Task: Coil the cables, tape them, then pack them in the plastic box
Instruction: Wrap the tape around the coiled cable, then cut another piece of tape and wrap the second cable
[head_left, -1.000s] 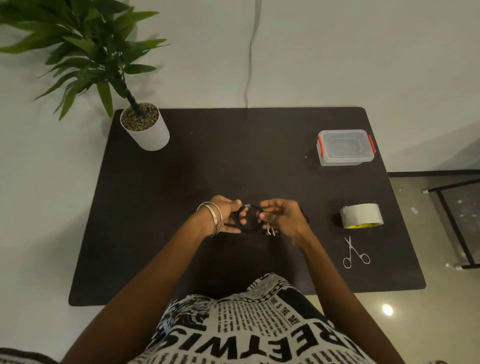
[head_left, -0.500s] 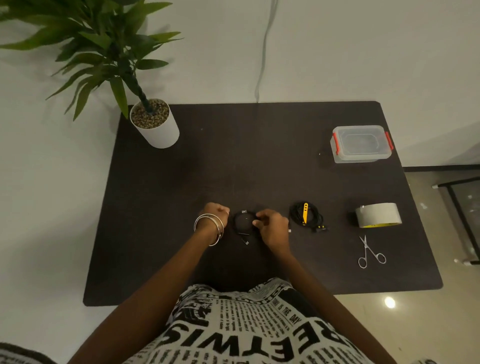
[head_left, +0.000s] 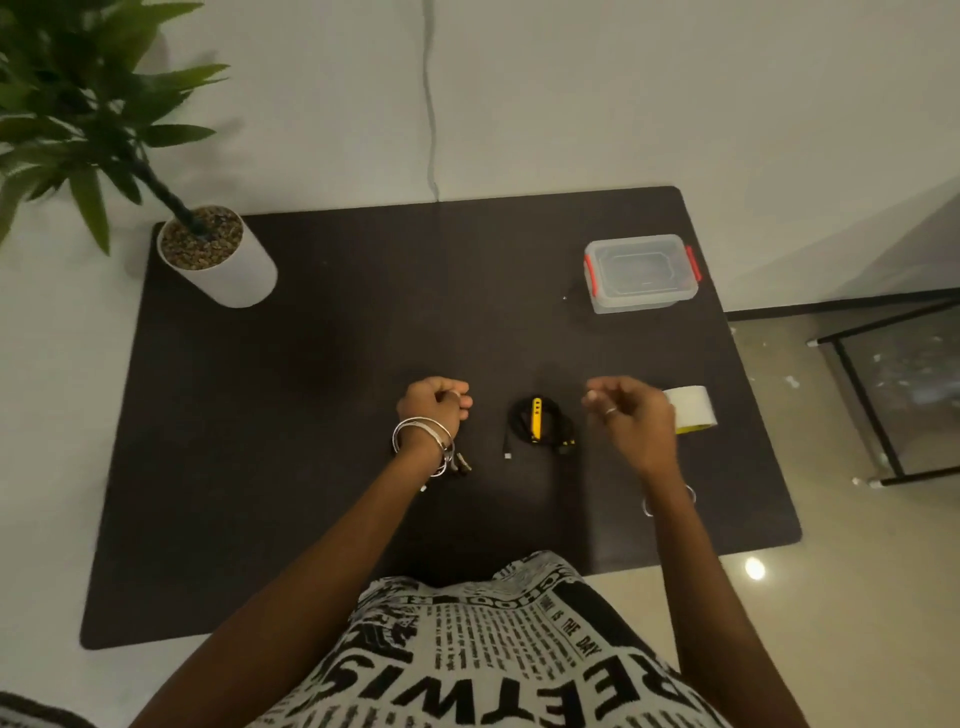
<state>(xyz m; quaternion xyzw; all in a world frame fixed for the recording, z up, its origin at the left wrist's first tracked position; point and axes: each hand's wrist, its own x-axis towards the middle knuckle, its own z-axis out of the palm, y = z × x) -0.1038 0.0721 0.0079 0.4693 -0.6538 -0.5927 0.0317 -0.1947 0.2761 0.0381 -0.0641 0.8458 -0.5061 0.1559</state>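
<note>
A coiled black cable with a yellow band (head_left: 537, 427) lies on the dark mat (head_left: 311, 415) between my hands, touched by neither. My left hand (head_left: 435, 402) hovers to its left as a curled fist with nothing visible in it. Just below that wrist, the plug ends of a second cable (head_left: 460, 463) stick out; the rest of that cable is hidden by the wrist. My right hand (head_left: 623, 410) hangs with loosely curled, empty fingers right beside the tape roll (head_left: 693, 410). The clear plastic box (head_left: 641, 273) with red clips stands lidded at the back right.
Small scissors (head_left: 649, 506) lie mostly hidden under my right forearm. A potted plant (head_left: 218, 257) stands at the mat's back left corner. A black metal frame (head_left: 883, 395) stands on the floor to the right.
Both hands let go of the small coil and laid it down. My right hand moved right, past the yellow-banded coil, toward the tape roll. The view shifted left.
</note>
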